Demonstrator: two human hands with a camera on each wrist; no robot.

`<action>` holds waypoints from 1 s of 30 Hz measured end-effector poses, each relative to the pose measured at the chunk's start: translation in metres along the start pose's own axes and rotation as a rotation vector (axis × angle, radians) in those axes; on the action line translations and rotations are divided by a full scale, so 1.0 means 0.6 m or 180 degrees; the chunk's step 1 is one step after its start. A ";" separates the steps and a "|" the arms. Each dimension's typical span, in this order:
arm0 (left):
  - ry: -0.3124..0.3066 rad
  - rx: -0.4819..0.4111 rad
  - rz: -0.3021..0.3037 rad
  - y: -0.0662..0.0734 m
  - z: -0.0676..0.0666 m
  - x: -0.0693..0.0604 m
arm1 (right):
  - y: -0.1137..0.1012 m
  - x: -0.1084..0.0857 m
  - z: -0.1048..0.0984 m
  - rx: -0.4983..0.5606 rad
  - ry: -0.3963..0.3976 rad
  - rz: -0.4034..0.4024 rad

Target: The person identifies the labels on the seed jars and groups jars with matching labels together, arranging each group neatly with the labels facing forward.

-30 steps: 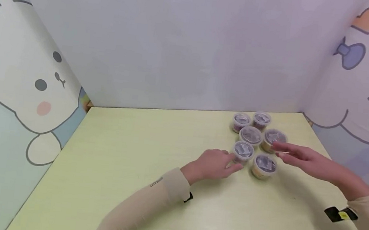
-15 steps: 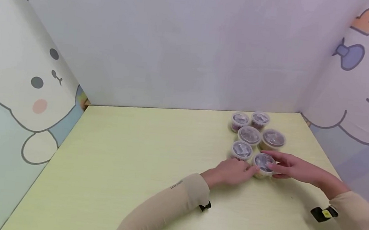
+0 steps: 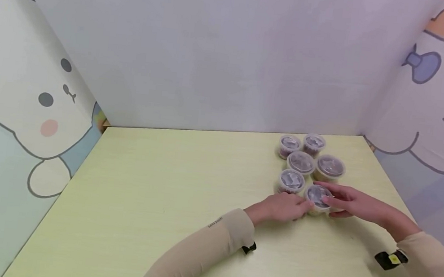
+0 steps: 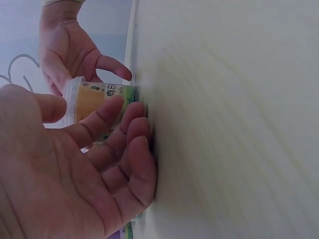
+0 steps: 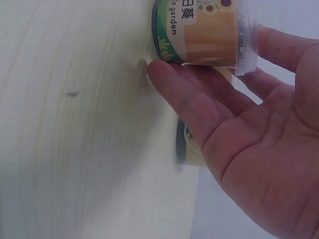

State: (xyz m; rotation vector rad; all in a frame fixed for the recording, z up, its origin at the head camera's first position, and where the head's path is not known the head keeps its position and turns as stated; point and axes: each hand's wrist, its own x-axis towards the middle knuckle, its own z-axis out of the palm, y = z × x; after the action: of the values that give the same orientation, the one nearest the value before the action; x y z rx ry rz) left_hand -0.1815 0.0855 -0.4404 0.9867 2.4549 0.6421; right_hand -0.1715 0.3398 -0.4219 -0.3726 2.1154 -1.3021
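Near the right side of the table, both hands hold one lidded plastic cup [image 3: 317,193] standing upright. Its orange-and-green label with printed flowers faces the right wrist camera, where the cup [image 5: 209,40] shows its clear lid. My left hand [image 3: 281,206] has its thumb by the lid rim and its index finger against the label, the other fingers curled at the table, as the left wrist view shows. From the right, my right hand [image 3: 361,203] curves round the cup, thumb on the lid. Just left of it stands another lidded cup [image 3: 292,179], close to my left knuckles.
Several more lidded cups stand clustered behind: a wide one [image 3: 301,163], another [image 3: 330,166], and two smaller ones [image 3: 289,145] at the back. The pale yellow table [image 3: 160,186] meets a back wall [image 3: 213,65] and cartoon-printed side walls.
My left hand has moved right from the left-hand cup to the front-right cup. My right hand has come down and left onto that same cup. The last half second shows little movement.
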 end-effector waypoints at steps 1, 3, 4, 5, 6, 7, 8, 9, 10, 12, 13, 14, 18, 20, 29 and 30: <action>-0.0003 -0.0004 0.0015 0.000 0.000 0.001 | 0.000 0.000 0.000 0.0004 0.0000 0.0004; -0.0007 -0.0006 0.0048 -0.001 0.000 0.001 | 0.001 -0.001 0.001 0.0016 0.0003 0.0025; -0.0010 -0.0011 0.0058 -0.001 0.001 0.002 | 0.002 -0.001 0.001 0.0023 0.0004 0.0026; -0.0014 -0.0021 0.0059 -0.002 0.001 0.002 | 0.003 -0.001 0.002 0.0027 0.0004 0.0030; -0.0016 -0.0028 0.0060 -0.002 0.001 0.002 | 0.003 0.000 0.002 0.0029 -0.0001 0.0029; -0.0017 -0.0046 0.0055 -0.002 0.001 0.002 | 0.004 0.000 0.003 0.0038 -0.0005 0.0023; -0.0013 -0.0067 0.0050 -0.003 0.001 0.002 | 0.004 0.000 0.003 0.0045 -0.0005 0.0012; -0.0003 -0.0078 0.0047 -0.003 0.002 0.002 | 0.004 0.000 0.003 0.0056 0.0002 -0.0003; 0.0008 -0.0094 0.0038 -0.004 0.002 0.002 | 0.004 0.001 0.003 0.0056 0.0014 -0.0024; 0.0019 -0.0112 0.0033 -0.004 0.002 0.002 | 0.003 0.001 0.003 0.0069 0.0039 -0.0054; 0.0018 -0.0123 0.0037 -0.004 0.002 0.002 | 0.001 0.001 0.003 0.0088 0.0049 -0.0054; 0.0014 -0.0127 0.0041 -0.004 0.001 0.001 | 0.000 0.000 0.003 0.0104 0.0052 -0.0052; 0.0053 -0.0186 0.0113 0.001 -0.007 -0.006 | -0.013 -0.003 0.004 0.0201 -0.0001 -0.0065; 0.0149 -0.0246 0.0148 0.005 -0.016 -0.014 | -0.024 -0.005 0.004 0.0219 -0.0020 -0.0110; 0.0476 -0.0667 0.0261 0.000 -0.062 -0.054 | -0.086 0.003 0.012 0.0116 -0.0010 -0.0224; 0.0511 -0.0734 0.0284 -0.004 -0.067 -0.057 | -0.092 0.007 0.014 0.0166 -0.0012 -0.0213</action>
State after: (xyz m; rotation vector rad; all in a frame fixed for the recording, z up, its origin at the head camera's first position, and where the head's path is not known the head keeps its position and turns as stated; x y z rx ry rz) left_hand -0.1815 0.0490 -0.4022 0.9899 2.4116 1.0457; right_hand -0.1741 0.3055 -0.3774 -0.4265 2.0774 -1.3905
